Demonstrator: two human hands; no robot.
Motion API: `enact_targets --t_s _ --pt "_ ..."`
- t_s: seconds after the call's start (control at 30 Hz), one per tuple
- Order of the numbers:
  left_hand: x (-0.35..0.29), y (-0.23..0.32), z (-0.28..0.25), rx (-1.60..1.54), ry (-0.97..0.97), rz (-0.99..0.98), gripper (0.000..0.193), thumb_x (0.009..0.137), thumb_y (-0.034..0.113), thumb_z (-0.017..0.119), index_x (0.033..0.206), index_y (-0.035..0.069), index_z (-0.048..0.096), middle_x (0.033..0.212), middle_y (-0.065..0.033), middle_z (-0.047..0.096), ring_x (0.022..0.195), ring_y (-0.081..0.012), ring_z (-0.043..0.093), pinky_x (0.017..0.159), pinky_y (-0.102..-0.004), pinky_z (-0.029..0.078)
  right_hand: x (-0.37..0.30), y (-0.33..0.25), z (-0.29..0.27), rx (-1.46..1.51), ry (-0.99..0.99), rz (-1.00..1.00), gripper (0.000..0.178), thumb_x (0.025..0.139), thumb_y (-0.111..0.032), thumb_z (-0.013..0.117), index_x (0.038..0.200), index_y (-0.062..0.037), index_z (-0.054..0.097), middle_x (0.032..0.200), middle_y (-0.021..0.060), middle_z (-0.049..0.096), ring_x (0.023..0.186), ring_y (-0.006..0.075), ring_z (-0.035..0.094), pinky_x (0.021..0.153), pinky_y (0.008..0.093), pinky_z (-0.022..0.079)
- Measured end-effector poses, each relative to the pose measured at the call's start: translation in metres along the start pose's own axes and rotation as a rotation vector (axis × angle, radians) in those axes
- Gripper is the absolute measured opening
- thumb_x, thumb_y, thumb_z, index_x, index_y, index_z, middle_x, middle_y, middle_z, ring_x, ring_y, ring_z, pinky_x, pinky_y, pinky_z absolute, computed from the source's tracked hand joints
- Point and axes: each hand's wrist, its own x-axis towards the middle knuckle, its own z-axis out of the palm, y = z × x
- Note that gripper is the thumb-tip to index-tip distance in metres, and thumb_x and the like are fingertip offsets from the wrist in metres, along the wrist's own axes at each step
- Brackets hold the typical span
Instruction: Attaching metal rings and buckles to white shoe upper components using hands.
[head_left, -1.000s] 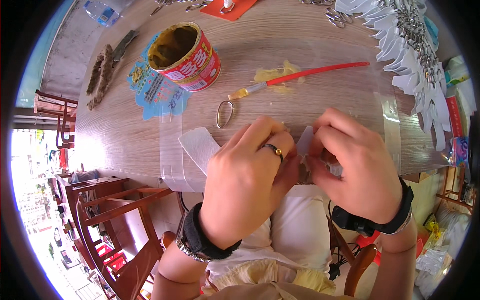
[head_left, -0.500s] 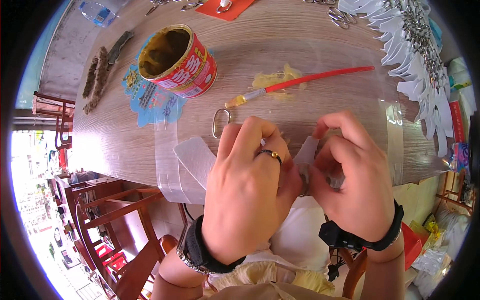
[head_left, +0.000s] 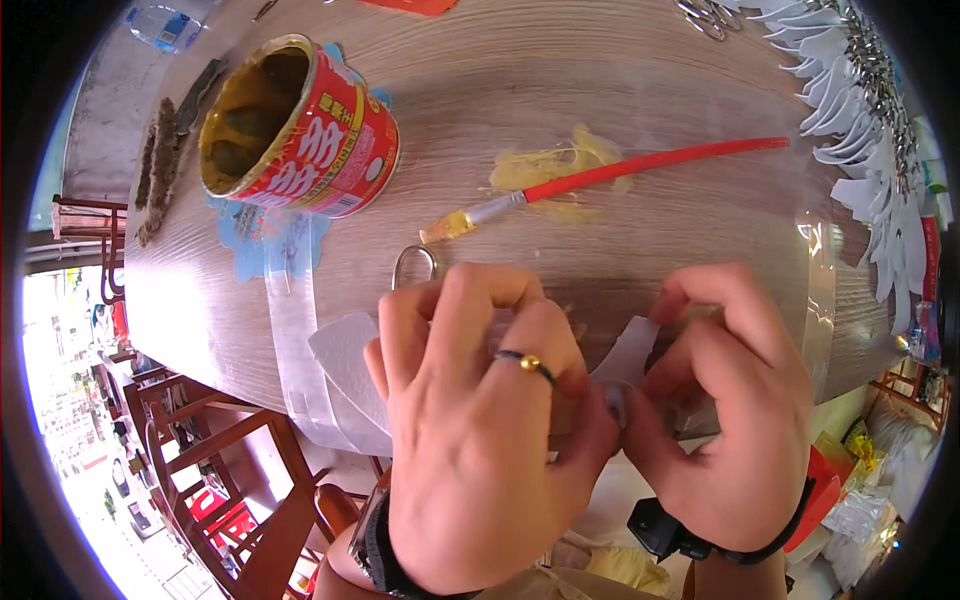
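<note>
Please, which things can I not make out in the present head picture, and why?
All in the head view:
- How the white strip runs between the left hand and the right hand: fingers cover it.
- The near end of the metal ring: the left hand hides it.
- The orange-red sheet's far part: cut off by the upper edge.

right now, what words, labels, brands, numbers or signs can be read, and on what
Red cylindrical open can: large pale characters and finer print, not copied here.
Flat blue sheet beneath it: print too small to read.
Blue-labelled clear plastic bottle: too blurred.
Red strip, right edge: too small.
</note>
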Motion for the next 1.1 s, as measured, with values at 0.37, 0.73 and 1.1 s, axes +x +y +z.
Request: enact_targets --t_s 0.37,0.73,1.1 --pt "-0.003 0.002 0.007 -0.110 0.120 0.012 0.026 0.050 0.004 0.072 0.074 0.014 0.067 0.088 -0.0044 0.049 0.082 -0.0237 0.044 0.074 -0.0349 0.036 0.000 0.010 0.001 0.030 0.053 -0.158 0.028 0.053 0.016 0.063 0.075 -0.0015 0.061 0.103 0.0143 0.050 0.063 0.0131 0.048 0.054 0.0225 0.036" --pt "-0.010 -0.049 0.024 0.128 0.279 0.409 0.029 0.051 0.011 0.074 0.078 0.023 0.075 0.102 -0.0006 0.061 0.097 -0.0276 0.047 0.090 -0.0384 0.036 -0.006 0.022 -0.003 -0.004 0.066 -0.244 0.036 0.048 0.009 0.066 0.079 -0.0077 0.072 0.106 0.0126 0.055 0.080 0.0163 0.054 0.056 0.0254 0.032" --pt "-0.028 -0.011 0.010 0.209 0.245 0.184 0.032 0.050 0.020 0.079 0.081 0.026 0.075 0.089 0.0010 0.050 0.087 -0.0212 0.041 0.077 -0.0368 0.032 -0.017 0.023 -0.009 -0.363 0.079 -0.484 0.033 0.057 0.001 0.071 0.089 -0.0104 0.073 0.108 0.0070 0.060 0.082 0.0235 0.054 0.065 0.0316 0.042"
